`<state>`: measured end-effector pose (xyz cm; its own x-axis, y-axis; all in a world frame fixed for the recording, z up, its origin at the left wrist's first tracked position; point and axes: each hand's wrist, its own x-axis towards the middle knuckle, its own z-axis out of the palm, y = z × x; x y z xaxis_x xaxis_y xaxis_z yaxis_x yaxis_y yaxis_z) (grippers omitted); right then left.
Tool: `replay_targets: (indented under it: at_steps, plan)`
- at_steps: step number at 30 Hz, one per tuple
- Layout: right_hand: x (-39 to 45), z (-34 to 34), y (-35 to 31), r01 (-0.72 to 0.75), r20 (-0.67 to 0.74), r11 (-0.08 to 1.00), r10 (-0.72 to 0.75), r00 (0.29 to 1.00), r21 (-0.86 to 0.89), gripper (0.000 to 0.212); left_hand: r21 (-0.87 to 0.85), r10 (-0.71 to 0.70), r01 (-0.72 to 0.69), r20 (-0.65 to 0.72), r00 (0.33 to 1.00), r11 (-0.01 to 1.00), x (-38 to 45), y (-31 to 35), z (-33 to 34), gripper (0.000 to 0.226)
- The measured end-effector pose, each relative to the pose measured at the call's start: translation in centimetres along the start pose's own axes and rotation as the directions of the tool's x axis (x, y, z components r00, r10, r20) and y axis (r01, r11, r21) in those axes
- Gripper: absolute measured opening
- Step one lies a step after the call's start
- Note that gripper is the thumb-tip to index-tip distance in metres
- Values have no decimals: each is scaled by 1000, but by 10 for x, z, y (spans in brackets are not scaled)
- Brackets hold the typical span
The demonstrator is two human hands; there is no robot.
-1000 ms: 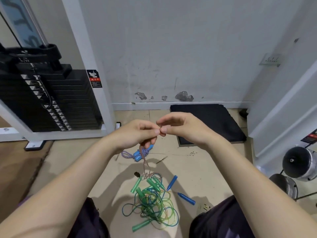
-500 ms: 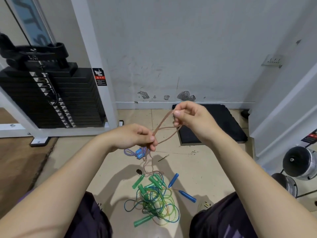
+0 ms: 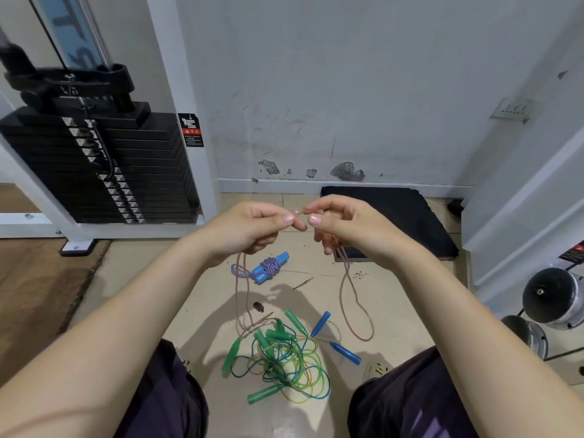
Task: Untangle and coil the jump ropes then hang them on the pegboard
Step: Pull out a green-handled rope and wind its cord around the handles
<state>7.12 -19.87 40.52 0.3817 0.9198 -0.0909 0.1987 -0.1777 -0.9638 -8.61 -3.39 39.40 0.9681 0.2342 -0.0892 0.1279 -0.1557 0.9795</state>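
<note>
While both hands pinch it, thin pinkish-brown rope (image 3: 354, 308) droops in loops

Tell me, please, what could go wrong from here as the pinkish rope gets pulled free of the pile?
The pinkish rope, pinched by the left hand and right hand, runs down into the tangled pile; pulling could tighten a knot there or drag the green handles along. The loop hanging from the right hand might also snag the blue handles.
</note>
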Motion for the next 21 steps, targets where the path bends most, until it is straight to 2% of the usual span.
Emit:
replay_targets:
  at_steps: [4, 6, 8, 10, 12, 15, 18, 20, 21]
  plan:
    - [1, 3, 1, 9, 5, 993, -8, 1000, -118, 18, 80, -12, 12, 4, 1000, 997, 1, 2, 1, 25]
    - [3, 2, 0, 10, -54, 986, -19, 998, -169, 17, 103, -14, 12, 21, 1000, 995, 1, 1, -7, 21]
    - [4, -3, 0, 41, -181, 995, -58, 982, -92, 22, 179, -82, 73, 48, 995, 981, 0, -1, -16, 19]
    - [4, -12, 0, 95, -291, 994, -79, 954, 44, 24, 332, -200, 166, 71, 977, 929, -2, -5, -23, 20]
    - [4, -18, 3, 109, -311, 993, -89, 946, 46, 24, 379, -255, 206, 83, 963, 902, -3, -10, -24, 22]
    - [3, -21, 7, 65, -236, 996, -49, 971, 59, 34, 167, -107, 108, -14, 994, 980, -1, -5, -20, 23]
    - [3, -20, 4, -21, -137, 988, 42, 990, 153, 66, -94, 48, -61, -141, 989, 994, 2, 5, -13, 23]
    - [2, -18, 1, -49, -86, 987, 62, 994, 150, 73, -78, 80, -91, -132, 988, 993, 2, 9, -3, 24]
    - [1, -16, 1, -36, -65, 993, 44, 997, 116, 69, -40, 77, -82, -107, 991, 996, 2, 9, 3, 23]
